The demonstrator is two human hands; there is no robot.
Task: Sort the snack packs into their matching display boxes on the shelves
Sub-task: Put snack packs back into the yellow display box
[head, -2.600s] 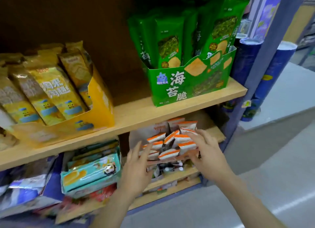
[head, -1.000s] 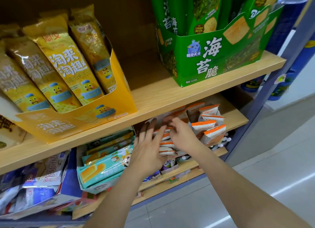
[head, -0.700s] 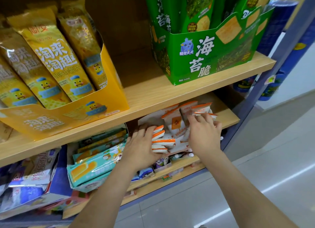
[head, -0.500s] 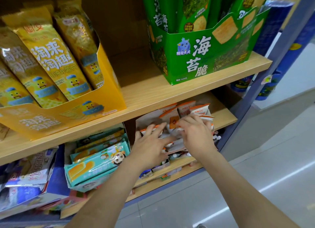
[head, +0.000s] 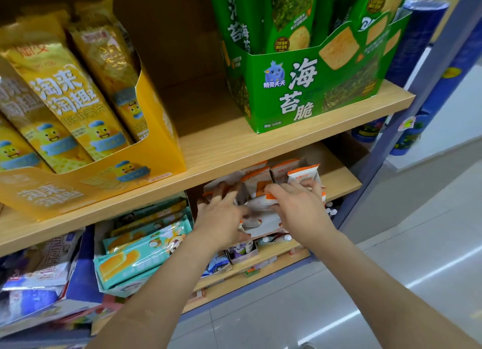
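My left hand [head: 221, 215] has its fingers straight and spread, pressed against the small orange-and-white foil snack packs [head: 302, 174]; blur hides the fingertips. My right hand [head: 300, 210] has its fingers and thumb curled round the orange-topped edge of one of those packs. The packs stand crowded in a low pale cardboard display box [head: 263, 228] near the right end of the lower light-wood shelf board [head: 341, 185]. Just left of it, on the same level, long teal wafer packs [head: 146, 252] lean forward in their own box. The upper light-wood shelf board [head: 234, 150] carries a tall green cardboard display box [head: 313, 95] on the right and a yellow cardboard display box [head: 161, 140] on the left, well apart. A blue-grey metal upright [head: 383, 155] closes the shelving on the right, with dark blue printed tubes [head: 422, 30] behind it. Under my forearms lies a glossy grey tiled floor [head: 339, 309] streaked with reflected light.
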